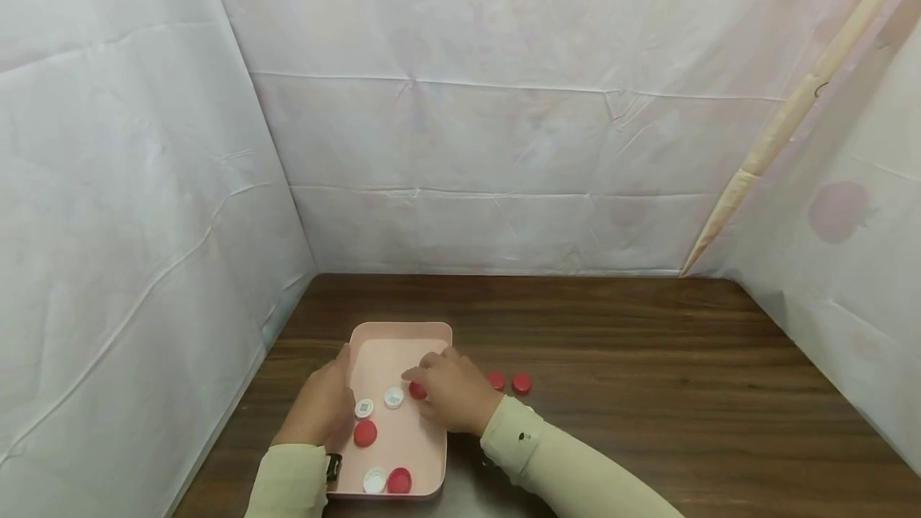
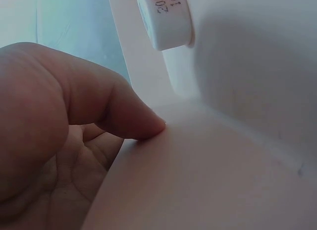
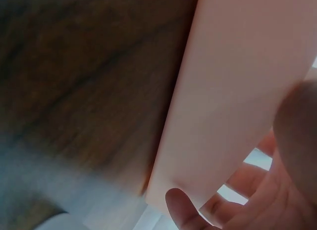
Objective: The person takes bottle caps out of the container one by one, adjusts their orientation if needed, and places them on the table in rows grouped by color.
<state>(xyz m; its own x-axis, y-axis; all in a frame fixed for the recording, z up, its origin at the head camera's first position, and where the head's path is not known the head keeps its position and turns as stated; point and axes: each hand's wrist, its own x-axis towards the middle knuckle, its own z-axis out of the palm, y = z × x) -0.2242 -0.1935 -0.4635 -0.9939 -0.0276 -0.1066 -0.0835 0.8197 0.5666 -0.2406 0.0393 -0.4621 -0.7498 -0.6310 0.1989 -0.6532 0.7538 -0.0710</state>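
A pink tray [image 1: 400, 454] lies on the table with red and white bottle caps in it. My left hand [image 1: 321, 400] grips its left side wall, the thumb inside. A white cap [image 2: 168, 22] with a printed side is just beyond that thumb in the left wrist view. Over the tray's right wall, my right hand [image 1: 458, 390] has a red cap [image 1: 418, 391] between thumb and forefinger. One finger hangs outside the wall in the right wrist view, where the cap is hidden. Near the left hand are a white cap [image 1: 364, 408] and a red cap [image 1: 365, 433].
Two red caps, the nearer-right one [image 1: 521, 383] and its neighbour [image 1: 496, 380], lie on the wooden table [image 1: 633, 390] right of the tray. Inside the tray are a middle white cap [image 1: 392, 397] and, at the near end, a white cap [image 1: 375, 480] beside a red one [image 1: 399, 480].
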